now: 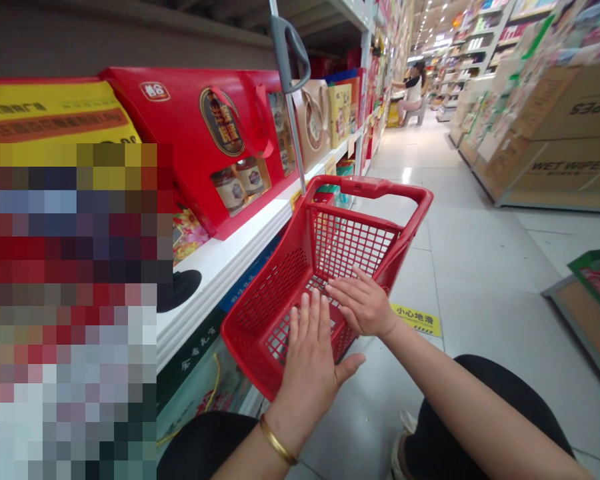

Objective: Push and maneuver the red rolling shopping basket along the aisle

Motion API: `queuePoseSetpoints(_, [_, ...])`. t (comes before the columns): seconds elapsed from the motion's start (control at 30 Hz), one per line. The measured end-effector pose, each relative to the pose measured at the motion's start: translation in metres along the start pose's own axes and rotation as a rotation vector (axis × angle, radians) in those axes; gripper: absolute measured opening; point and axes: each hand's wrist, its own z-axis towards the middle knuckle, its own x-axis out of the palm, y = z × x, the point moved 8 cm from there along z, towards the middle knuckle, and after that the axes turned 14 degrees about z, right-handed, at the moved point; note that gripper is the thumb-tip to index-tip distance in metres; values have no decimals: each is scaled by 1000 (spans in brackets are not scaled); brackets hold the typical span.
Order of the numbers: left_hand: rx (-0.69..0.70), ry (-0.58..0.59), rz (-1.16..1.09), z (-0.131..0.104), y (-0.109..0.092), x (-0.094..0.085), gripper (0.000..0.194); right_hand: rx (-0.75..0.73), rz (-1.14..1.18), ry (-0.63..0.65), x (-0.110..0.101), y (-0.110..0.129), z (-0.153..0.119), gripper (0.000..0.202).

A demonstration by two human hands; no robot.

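A red plastic shopping basket (275,280) with grid walls stands on the floor in front of me, its inside bare where I can see it. A grey pull handle (291,57) on a metal rod rises at its far left corner. My left hand (313,360), gold bracelet at the wrist, is stretched flat over the near side of the basket, thumb spread. Beside it my right hand (364,305) reaches over the right rim, fingers extended and palm down. Neither hand holds anything; whether they touch the basket I cannot tell.
Along the left runs a white shelf (240,233) with a red gift box (180,127) holding jars. Stacked wet wipes cartons (560,160) flank the aisle at right. A yellow floor sign (417,320) lies near the basket. Farther off, a person (414,93) sits on a stool.
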Motion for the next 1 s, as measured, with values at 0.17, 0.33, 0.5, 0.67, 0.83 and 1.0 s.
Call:
queuePoseSetpoints(0.17, [-6, -1, -7, 3, -1, -1, 110, 245, -178, -178, -22, -43, -7, 52])
queuePoseSetpoints(0.33, [-2, 5, -16, 2, 0, 0, 110, 212, -123, -189, -14, -29, -7, 58])
queuePoseSetpoints(0.5, [-9, 21, -16, 2, 0, 3, 111, 111, -119, -114, -20, -37, -8, 59])
queuePoseSetpoints(0.67, [-11, 32, -15, 5, 0, 5, 110, 205, -147, -243, -34, -60, -8, 58])
queuePoseSetpoints(0.83, [-6, 22, -27, 4, 0, 4, 112, 112, -22, -150, -1, -11, -6, 58])
queuePoseSetpoints(1.0, [-10, 33, -47, 1, 1, 5, 110, 12, -14, -35, -4, -11, -8, 54])
